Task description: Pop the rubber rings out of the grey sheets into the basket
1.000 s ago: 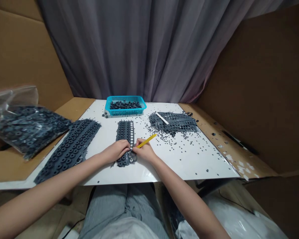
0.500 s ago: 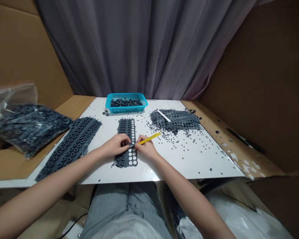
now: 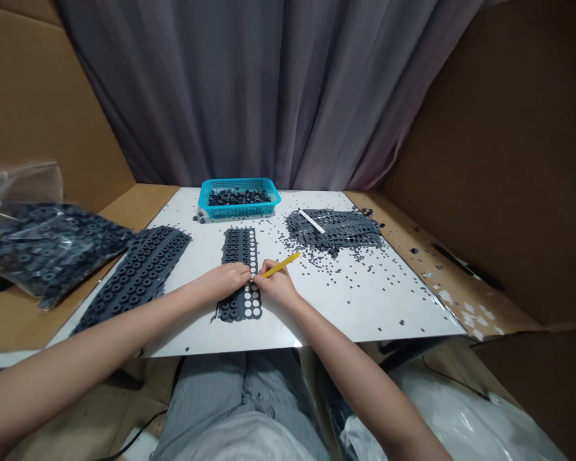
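A dark rubber sheet (image 3: 239, 240) lies lengthwise in front of me, with rows of small round washers and open round holes along its right side. My left hand (image 3: 230, 279) rests over the sheet's middle, its fingers bent and drawn together. What they pinch is hidden. My right hand (image 3: 277, 283) is closed around a slim yellow pen-like tool (image 3: 283, 264), its rear end pointing up and to the right. The fingertips of both hands nearly meet above the holes. The tool's working tip is too small to make out.
Behind the sheet stands a blue basket (image 3: 240, 210) of small black pieces. Left are another washer sheet (image 3: 139, 272) and a clear bag (image 3: 52, 250) of washers. A pile of punched sheets (image 3: 345, 230) bears a white stick (image 3: 312, 221); tiny black discs scatter around it.
My left hand's fingers have curled down closer to the sheet and toward the right hand. The yellow tool stays in my right hand. The whole view has shifted slightly.
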A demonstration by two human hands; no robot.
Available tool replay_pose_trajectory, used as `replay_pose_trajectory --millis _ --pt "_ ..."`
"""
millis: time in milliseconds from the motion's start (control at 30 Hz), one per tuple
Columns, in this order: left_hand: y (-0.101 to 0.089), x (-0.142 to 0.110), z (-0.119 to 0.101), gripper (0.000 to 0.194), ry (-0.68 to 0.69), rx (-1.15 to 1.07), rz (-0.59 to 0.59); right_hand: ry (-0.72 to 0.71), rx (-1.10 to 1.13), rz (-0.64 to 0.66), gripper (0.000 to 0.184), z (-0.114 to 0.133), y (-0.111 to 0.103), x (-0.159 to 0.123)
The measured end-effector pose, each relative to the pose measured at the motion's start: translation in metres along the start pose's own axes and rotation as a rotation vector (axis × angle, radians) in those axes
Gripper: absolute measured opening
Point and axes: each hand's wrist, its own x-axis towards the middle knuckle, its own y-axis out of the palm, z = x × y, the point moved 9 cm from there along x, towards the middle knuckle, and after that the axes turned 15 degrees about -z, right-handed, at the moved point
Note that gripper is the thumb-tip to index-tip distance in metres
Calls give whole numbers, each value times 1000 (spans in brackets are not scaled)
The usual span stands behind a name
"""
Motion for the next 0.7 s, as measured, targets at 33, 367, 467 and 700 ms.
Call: replay_pose_trajectory --millis 33,367,467,700 --pt "-2 -1 2 19 -25 -67 -31 -3 -1 -4 17 0 0 0" --pt "-24 -13 63 21 -543 -479 -205 209 227 71 11 -13 6 2" --pt "-27 -6 56 22 -436 -439 -188 243 298 29 10 -15 4 6" --pt "-21 6 34 20 -219 -350 -94 132 129 -21 13 -9 3 8"
